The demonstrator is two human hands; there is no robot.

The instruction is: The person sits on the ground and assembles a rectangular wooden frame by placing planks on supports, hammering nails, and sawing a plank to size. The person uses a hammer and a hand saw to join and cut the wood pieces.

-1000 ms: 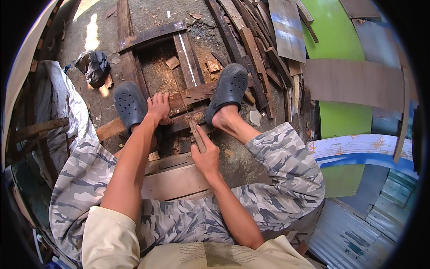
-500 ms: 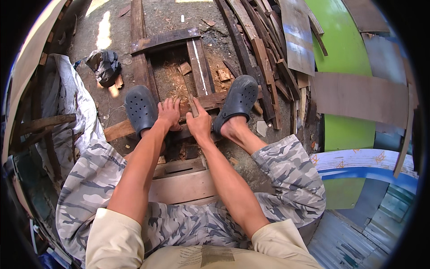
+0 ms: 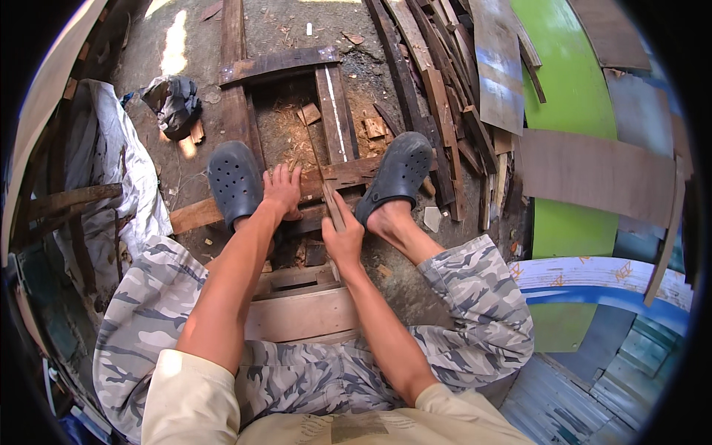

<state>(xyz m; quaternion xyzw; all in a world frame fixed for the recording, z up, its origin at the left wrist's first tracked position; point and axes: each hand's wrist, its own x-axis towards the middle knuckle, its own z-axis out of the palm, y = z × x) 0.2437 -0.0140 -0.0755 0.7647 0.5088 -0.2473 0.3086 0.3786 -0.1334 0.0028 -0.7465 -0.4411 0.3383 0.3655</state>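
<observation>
I sit over a dark wooden frame lying on the dirt. My feet, in dark blue clogs, press on its near crosspiece. Between the clogs, my left hand lies flat on that crosspiece with its fingers spread. My right hand is closed around a narrow flat stick-like tool whose tip points away from me and meets the crosspiece. I cannot tell what kind of tool it is.
A heap of dark slats and boards lies at the upper right beside a green curved panel and a brown sheet. A cloth bundle and pale tarp are at the left. A pale plank lies under my knees.
My right hand pushed forward along the crosspiece with the tool, then drew back toward me. My left hand stayed on the crosspiece.
</observation>
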